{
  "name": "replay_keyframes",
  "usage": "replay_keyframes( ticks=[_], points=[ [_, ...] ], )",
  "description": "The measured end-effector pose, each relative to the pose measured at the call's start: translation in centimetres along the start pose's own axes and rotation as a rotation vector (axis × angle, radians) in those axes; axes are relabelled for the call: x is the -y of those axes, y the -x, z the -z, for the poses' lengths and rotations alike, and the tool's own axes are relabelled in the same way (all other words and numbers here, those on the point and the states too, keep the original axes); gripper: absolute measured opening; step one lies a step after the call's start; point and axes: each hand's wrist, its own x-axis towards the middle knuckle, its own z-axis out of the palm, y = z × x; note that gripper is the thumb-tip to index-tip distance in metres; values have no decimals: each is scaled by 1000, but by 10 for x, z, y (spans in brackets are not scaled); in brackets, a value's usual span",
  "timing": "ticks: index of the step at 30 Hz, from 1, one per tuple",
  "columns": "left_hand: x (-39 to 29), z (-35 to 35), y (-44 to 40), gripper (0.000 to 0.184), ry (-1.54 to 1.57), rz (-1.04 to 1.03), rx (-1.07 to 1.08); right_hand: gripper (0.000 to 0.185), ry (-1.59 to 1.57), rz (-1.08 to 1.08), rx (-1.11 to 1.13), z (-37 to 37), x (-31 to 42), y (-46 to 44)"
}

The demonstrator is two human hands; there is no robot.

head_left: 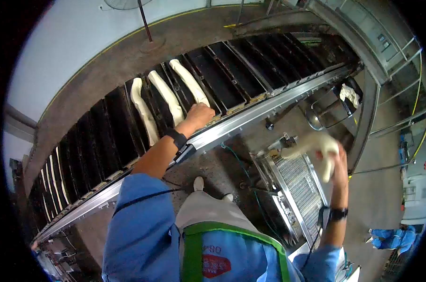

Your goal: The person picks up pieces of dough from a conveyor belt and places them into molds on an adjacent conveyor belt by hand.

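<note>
My right hand (339, 164), toward four o'clock, has its fingers wrapped round a soft dough strip (329, 162) that sags on both sides of my grip, its far end smeared by blur. My left hand (199, 116), just above centre toward twelve, has its fingers curled at the near end of the third strip (189, 81) in the row; whether they pinch it or merely press on it, I cannot tell.

Beside that one, the second strip (167, 96) lies toward half past ten and the first strip (145, 113) toward ten, each lengthwise in its own black trough of the conveyor (250, 120). Way off toward half past eight, several thin pale strips (61, 176) show in the farther troughs (too small to judge how well they sit).

By my reading the work is partway along: three nearby troughs are filled, the third perhaps wanting a last touch, and the strip in my right hand is yet to be laid. The dark troughs (227, 73) from one to two o'clock show no dough. Toward four o'clock, below my right hand, stands a mesh-belted machine (295, 181).
</note>
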Motion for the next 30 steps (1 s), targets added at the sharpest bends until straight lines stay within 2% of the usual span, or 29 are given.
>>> replay_keyframes(
  ticks=[1, 2, 3, 5, 6, 7, 10, 13, 15, 16, 17, 19, 20, 21, 24, 26, 28, 30],
  points=[
    [-3, -4, -1, 16, 103, 93, -15, 46, -106, 5, -18, -33, 29, -27],
    [-6, -8, -2, 15, 208, 187, -28, 45, -39, -39, 22, -44, 39, -60],
    [-16, 5, -2, 13, 256, 275, 38, 43, -18, 73, 89, -61, 51, -90],
    [-12, -3, 1, 16, 256, 225, -126, 38, -116, 185, 107, -104, 81, -127],
    [-17, 6, 4, 9, 323, 243, -206, 38, -163, 235, 153, -122, 93, -141],
    [-13, 2, 4, 7, 182, 193, -251, 38, -195, 271, 148, -140, 104, -151],
    [-16, 1, 14, 12, -29, 209, -63, 35, -269, 335, 235, -170, 88, -185],
    [-23, 6, 20, 9, -84, 121, -140, 27, -183, 90, 220, -212, 31, -209],
    [-23, -10, 17, 7, -126, 126, -165, 27, 84, -161, 364, -233, -20, -227],
    [-22, -15, 11, 5, -173, 111, -198, 26, 199, -177, 404, -237, -48, -231],
    [-24, -14, 8, 5, -177, 104, -191, 26, 313, -193, 438, -234, -70, -233],
    [-31, -12, 7, 7, -208, 119, -200, 22, 164, -213, 414, -219, -94, -229],
    [-28, -16, 7, 7, -184, 93, -259, 18, 215, -277, 492, -206, -103, -230],
    [-27, -17, 6, 6, -199, 84, -240, 16, 230, -271, 582, -196, -111, -228],
    [-29, -19, 4, 6, -203, 83, -207, 13, 306, -216, 629, -163, -122, -218],
    [-31, -17, 5, 10, -209, 75, -183, 9, 261, -224, 594, -134, -121, -206],
    [-29, -27, 6, 14, -207, 53, -183, 10, 225, -247, 478, -90, -150, -189],
    [-31, -35, 4, 16, -228, 100, -130, 17, 238, -319, 340, -31, -185, -162]
  ],
)
